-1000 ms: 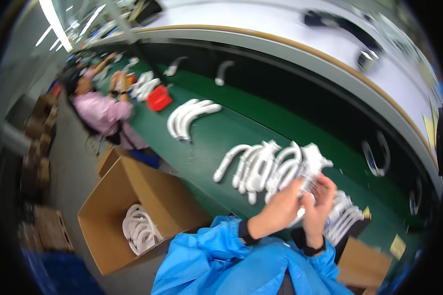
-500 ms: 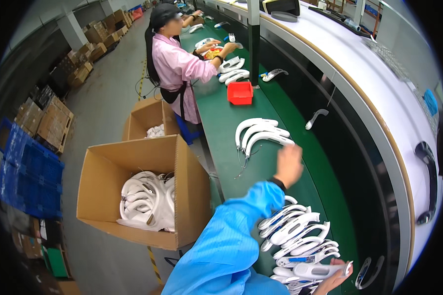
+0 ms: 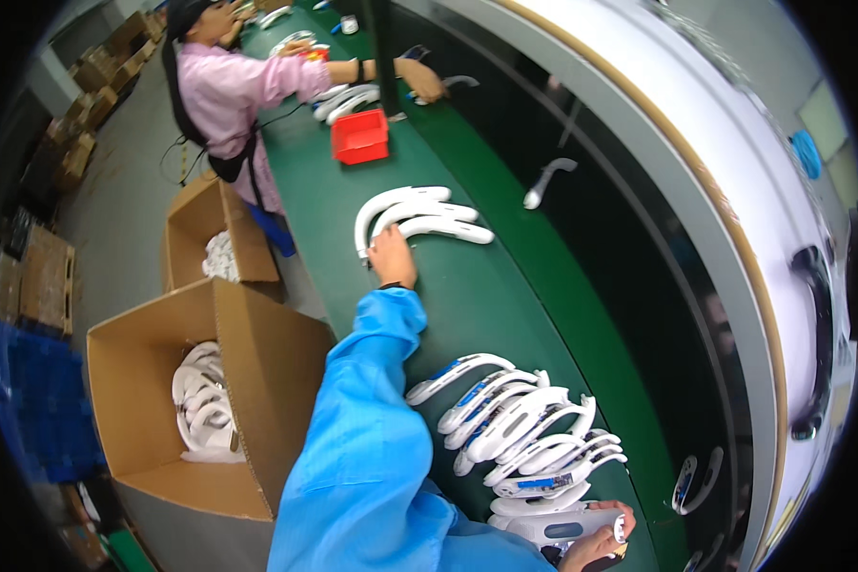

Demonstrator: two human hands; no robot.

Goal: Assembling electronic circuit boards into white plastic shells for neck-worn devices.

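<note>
Half a second on and reaching farther up the long green conveyor belt (image 3: 486,296), stretching the left hand (image 3: 392,255) out at the end of a blue sleeve. Now touching the near ends of three white curved plastic bands (image 3: 419,214) lying nested together toward the belt's left edge, where earlier hovering short of them over bare green. Laying the fingers over those ends with the back of the hand turned up, so hiding the fingertips; not possible to tell whether closing on a band or only resting there. Judging from the contact, getting to the point of taking hold or drawing the set nearer, with nothing lifted yet.

Keeping the right hand (image 3: 596,545) low at the belt's near end, down by the picture's lower edge. Wrapping its fingers firmly round a white and grey moulded plastic piece (image 3: 562,524), and no longer working that piece two-handed as a second ago. Holding it just beside a heap of white curved plastic bands with blue labels (image 3: 520,429), spread between the two hands.

Standing off the belt's left edge beside an open brown cardboard box (image 3: 257,324) holding more white bands. Sharing the line with a co-worker in a pink top (image 3: 234,91) farther up, past a small red plastic tray (image 3: 359,135).
</note>
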